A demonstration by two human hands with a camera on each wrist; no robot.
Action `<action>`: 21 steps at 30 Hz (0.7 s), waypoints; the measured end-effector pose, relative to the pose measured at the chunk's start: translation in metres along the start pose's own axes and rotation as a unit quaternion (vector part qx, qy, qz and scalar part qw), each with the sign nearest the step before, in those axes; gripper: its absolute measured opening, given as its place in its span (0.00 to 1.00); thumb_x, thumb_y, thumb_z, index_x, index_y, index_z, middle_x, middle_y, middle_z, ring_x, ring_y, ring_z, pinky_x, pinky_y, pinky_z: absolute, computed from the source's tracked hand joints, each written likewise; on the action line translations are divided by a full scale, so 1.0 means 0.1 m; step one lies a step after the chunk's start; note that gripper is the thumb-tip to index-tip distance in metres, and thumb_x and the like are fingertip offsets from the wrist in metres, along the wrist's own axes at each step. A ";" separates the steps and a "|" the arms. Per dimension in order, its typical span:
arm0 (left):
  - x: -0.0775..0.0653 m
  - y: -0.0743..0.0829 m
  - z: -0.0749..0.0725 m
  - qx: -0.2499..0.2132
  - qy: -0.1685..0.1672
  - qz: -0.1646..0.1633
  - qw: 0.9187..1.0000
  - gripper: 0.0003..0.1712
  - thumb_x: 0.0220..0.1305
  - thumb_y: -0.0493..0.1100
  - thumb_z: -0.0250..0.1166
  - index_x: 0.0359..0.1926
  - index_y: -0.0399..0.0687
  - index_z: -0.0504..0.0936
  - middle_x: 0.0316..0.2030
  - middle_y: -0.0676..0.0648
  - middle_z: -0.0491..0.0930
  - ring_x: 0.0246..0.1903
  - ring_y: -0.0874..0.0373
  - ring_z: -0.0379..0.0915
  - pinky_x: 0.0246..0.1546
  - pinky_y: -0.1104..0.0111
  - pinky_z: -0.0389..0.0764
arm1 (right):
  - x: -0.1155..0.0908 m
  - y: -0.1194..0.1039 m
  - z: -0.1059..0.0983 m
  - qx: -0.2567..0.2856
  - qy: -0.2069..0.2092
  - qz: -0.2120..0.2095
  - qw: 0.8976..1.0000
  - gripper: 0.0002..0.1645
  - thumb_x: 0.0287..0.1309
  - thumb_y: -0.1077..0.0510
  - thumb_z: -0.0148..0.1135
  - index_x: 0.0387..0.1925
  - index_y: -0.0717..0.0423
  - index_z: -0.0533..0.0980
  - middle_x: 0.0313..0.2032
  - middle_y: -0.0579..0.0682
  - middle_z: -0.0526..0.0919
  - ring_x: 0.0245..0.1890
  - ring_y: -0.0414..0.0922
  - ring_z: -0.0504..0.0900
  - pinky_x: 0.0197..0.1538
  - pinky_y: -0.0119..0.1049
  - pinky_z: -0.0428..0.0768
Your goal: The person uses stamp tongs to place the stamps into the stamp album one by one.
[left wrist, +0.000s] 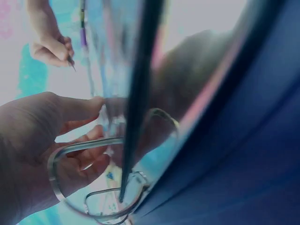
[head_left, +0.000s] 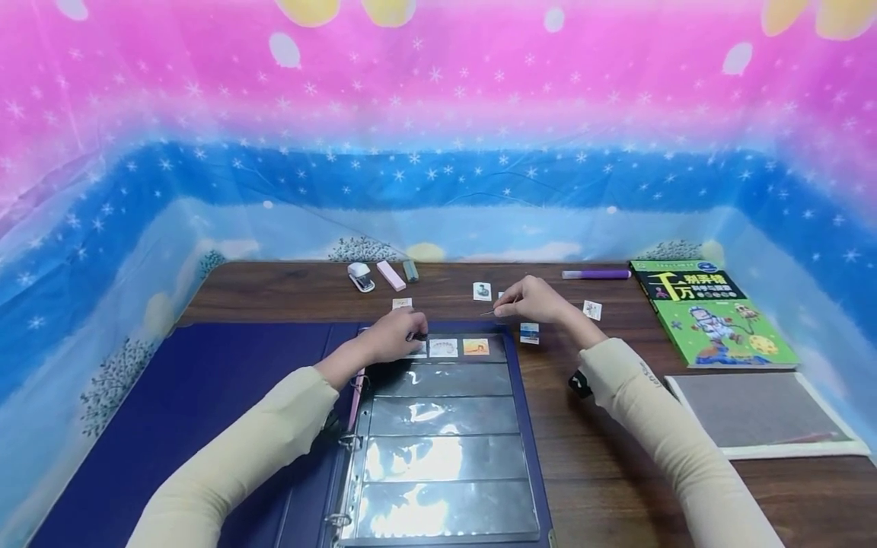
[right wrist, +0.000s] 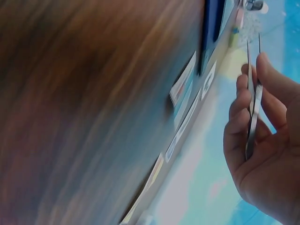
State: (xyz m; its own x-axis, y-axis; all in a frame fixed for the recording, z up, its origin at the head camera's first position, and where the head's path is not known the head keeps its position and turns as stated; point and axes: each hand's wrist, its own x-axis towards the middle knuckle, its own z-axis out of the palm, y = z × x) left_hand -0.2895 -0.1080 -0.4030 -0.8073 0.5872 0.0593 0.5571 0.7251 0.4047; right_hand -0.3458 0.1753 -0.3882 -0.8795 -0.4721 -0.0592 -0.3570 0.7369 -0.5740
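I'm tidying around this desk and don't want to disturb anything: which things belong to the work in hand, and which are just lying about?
Seemingly in use:
tweezers, in the right hand
blue binder
clear pocket page
small picture cards

Seemingly just lying about:
green book
purple marker
white-edged pouch
pink block

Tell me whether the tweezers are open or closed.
Open: the right wrist view shows the tweezers with both tips apart and nothing between them.
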 end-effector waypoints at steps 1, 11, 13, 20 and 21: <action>-0.03 0.01 -0.02 0.012 -0.006 -0.001 1.000 0.09 0.56 0.38 0.64 0.38 0.40 0.79 0.33 0.43 0.75 0.34 0.55 0.67 0.40 0.63 0.71 | 0.01 -0.02 0.02 0.003 0.007 -0.001 1.000 0.11 0.57 0.52 0.62 0.39 0.52 0.84 0.42 0.54 0.86 0.26 0.42 0.74 0.36 0.36 0.69; -0.38 0.14 -0.12 0.035 -0.056 -0.011 0.998 0.12 0.54 0.42 0.67 0.40 0.42 0.82 0.41 0.42 0.72 0.39 0.52 0.68 0.42 0.60 0.71 | 0.22 -0.35 0.23 0.019 0.039 -0.006 0.999 0.13 0.58 0.49 0.61 0.41 0.50 0.83 0.42 0.51 0.86 0.24 0.44 0.72 0.34 0.35 0.69; -0.43 0.15 -0.11 0.035 -0.059 -0.004 0.998 0.13 0.54 0.42 0.68 0.40 0.41 0.82 0.39 0.43 0.73 0.38 0.53 0.69 0.42 0.61 0.72 | 0.29 -0.43 0.28 0.022 0.042 -0.004 0.999 0.14 0.58 0.48 0.61 0.41 0.49 0.83 0.43 0.50 0.86 0.27 0.45 0.75 0.35 0.35 0.70; -0.52 0.20 -0.07 0.027 -0.032 0.023 0.999 0.10 0.51 0.39 0.69 0.35 0.39 0.82 0.35 0.45 0.78 0.37 0.53 0.75 0.43 0.61 0.75 | 0.52 -0.61 0.46 0.057 0.044 0.036 0.997 0.14 0.57 0.47 0.61 0.40 0.48 0.83 0.45 0.50 0.85 0.45 0.47 0.81 0.49 0.43 0.77; -0.52 0.19 -0.05 0.028 -0.026 0.025 0.999 0.09 0.51 0.39 0.69 0.34 0.39 0.82 0.34 0.45 0.78 0.36 0.53 0.75 0.42 0.61 0.75 | 0.55 -0.63 0.49 0.061 0.044 0.040 0.996 0.14 0.57 0.47 0.61 0.40 0.49 0.83 0.46 0.50 0.84 0.47 0.48 0.81 0.51 0.44 0.76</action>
State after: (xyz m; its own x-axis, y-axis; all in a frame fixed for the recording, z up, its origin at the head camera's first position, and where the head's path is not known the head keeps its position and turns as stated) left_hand -0.2376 -0.1266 -0.3933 -0.7683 0.6394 0.0293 0.6071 0.7134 0.3499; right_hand -0.3565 0.0790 -0.3948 -0.9298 -0.3660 -0.0397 -0.2487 0.7039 -0.6654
